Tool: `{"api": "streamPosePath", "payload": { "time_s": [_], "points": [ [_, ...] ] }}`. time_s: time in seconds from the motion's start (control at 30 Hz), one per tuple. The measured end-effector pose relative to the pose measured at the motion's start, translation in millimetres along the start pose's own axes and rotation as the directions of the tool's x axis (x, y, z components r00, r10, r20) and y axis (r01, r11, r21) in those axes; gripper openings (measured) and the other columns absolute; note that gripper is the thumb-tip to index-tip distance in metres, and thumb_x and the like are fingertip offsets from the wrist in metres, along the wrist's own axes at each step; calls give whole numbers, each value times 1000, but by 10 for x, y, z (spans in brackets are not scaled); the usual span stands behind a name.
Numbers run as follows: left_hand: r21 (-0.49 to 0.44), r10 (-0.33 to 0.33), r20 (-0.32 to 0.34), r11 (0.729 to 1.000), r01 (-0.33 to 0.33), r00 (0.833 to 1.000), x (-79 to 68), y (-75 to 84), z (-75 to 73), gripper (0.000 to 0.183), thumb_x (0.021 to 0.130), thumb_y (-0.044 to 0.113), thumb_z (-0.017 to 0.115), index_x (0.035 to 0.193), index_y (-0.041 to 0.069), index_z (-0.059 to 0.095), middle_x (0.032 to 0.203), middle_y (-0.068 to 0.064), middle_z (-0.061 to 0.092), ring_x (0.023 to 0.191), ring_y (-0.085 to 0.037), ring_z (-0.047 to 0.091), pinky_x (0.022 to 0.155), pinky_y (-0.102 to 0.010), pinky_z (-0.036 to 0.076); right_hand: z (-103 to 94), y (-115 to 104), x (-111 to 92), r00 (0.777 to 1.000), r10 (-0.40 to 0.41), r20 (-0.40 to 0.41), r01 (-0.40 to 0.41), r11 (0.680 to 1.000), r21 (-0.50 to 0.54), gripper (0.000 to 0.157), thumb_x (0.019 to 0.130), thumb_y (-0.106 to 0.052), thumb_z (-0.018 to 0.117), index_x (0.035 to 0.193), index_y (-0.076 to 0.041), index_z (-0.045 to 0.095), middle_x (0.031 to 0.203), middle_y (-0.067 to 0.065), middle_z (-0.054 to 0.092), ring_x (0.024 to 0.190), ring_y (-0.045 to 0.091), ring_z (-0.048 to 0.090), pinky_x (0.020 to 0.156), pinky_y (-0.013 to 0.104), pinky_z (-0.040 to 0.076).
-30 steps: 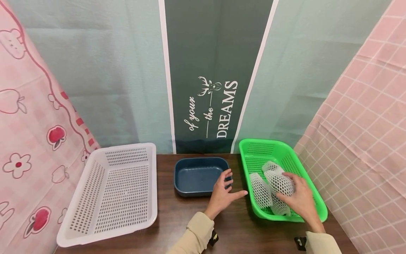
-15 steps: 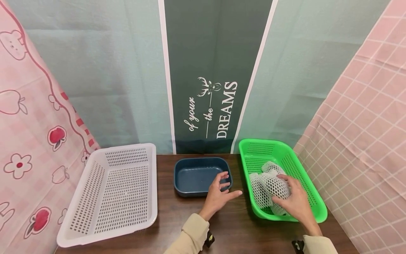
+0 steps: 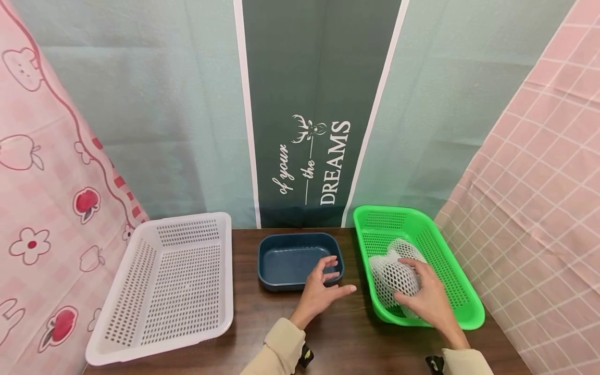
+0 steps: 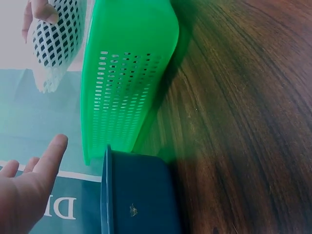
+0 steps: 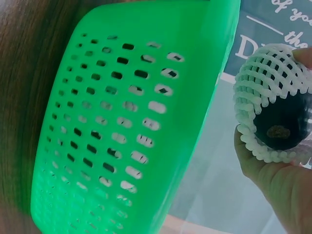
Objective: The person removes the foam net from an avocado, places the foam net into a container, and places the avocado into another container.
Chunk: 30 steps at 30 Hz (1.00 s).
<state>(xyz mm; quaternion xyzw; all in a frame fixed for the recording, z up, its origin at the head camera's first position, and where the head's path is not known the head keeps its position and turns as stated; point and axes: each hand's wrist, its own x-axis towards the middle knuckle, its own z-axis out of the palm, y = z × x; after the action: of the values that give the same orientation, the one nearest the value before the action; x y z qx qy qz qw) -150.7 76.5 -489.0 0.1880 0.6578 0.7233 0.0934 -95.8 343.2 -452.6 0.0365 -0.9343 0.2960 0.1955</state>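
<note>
Shifting left inside the green basket (image 3: 442, 252): right hand (image 3: 427, 294) plus the foam-netted dark item (image 3: 400, 276) it carries, compared with one second ago. Item began more toward basket middle, now sits in front of the left-side pieces and covers more of them. Left hand (image 3: 316, 292) also drifted a little left and toward the person. Green basket, dark blue container (image 3: 300, 286) and white basket (image 3: 187, 286) in same places.

Right hand: thumb on near side, fingers on far side, grasping the netted item round its middle. White foam net is stretched around it; right wrist view shows the net's end gaping, dark smooth surface with a brownish spot (image 5: 279, 131) showing through. Left wrist view puts the held item past the basket's edge, partly above it. Other netted pieces (image 3: 382, 286) lie in the basket below and behind it, partly hidden by item and hand; exact count unclear.

Left hand: free, fingers loosely extended, thumb stretched out toward the green basket, wide gap between thumb and fingers. Hovers by the right end of the dark blue container, overlapping its near right corner in the head view. All three containers on the brown wooden table (image 3: 356, 341), dark blue one between the baskets.
</note>
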Motion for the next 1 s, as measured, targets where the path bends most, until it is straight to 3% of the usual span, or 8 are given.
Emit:
{"api": "streamPosePath", "payload": {
  "time_s": [0.13, 0.3, 0.4, 0.5, 0.7, 1.0],
  "points": [
    [25, 10, -1, 1000, -10, 1000, -54, 76, -23, 69, 80, 20, 81, 139, 15, 46, 133, -7, 50, 117, -37, 55, 86, -35, 52, 29, -36, 19, 1000, -24, 4, 24, 1000, 16, 75, 57, -7, 86, 126, -12, 57, 118, 16, 53, 94, 27, 51, 66, 42, 43],
    [37, 11, 17, 999, -11, 1000, -156, 322, -80, 70, 82, 17, 79, 141, 9, 43, 133, -13, 49, 116, -39, 55, 87, -43, 51, 73, -74, 21, 998, -56, 9, 56, 998, 25, 76, 56, -6, 86, 126, -12, 57, 113, 10, 54, 92, 22, 49, 64, 40, 44],
    [34, 12, 27, 999, -12, 1000, -181, 384, -110, 71, 82, 18, 79, 142, 7, 43, 134, -15, 49, 115, -38, 56, 86, -40, 52, 96, -98, 20, 998, -67, 13, 66, 997, 33, 77, 54, -6, 86, 125, -12, 58, 113, 10, 55, 90, 22, 50, 62, 37, 45],
    [27, 17, 28, 999, -18, 999, -169, 315, -125, 72, 82, 17, 79, 142, 8, 42, 135, -15, 48, 116, -38, 55, 83, -36, 54, 117, -119, 23, 996, -82, 18, 81, 996, 40, 77, 54, -7, 86, 125, -12, 58, 118, 11, 55, 92, 23, 51, 64, 38, 45],
    [4, 11, 26, 1000, -11, 1000, -110, 83, -128, 68, 80, 17, 81, 139, 15, 47, 132, -7, 52, 115, -36, 57, 85, -36, 53, 155, -158, 16, 995, -101, 24, 100, 993, 63, 76, 54, -5, 86, 124, -13, 59, 119, 8, 55, 96, 20, 50, 67, 37, 46],
    [-96, 12, 43, 995, -7, 999, -118, 108, -121, 59, 80, 12, 80, 133, 12, 54, 126, -7, 54, 108, -26, 61, 80, -30, 54, 192, -235, -15, 990, -137, 36, 133, 985, 111, 77, 54, -5, 87, 125, -16, 59, 118, 4, 54, 96, 17, 50, 67, 34, 48]
  ]
}}
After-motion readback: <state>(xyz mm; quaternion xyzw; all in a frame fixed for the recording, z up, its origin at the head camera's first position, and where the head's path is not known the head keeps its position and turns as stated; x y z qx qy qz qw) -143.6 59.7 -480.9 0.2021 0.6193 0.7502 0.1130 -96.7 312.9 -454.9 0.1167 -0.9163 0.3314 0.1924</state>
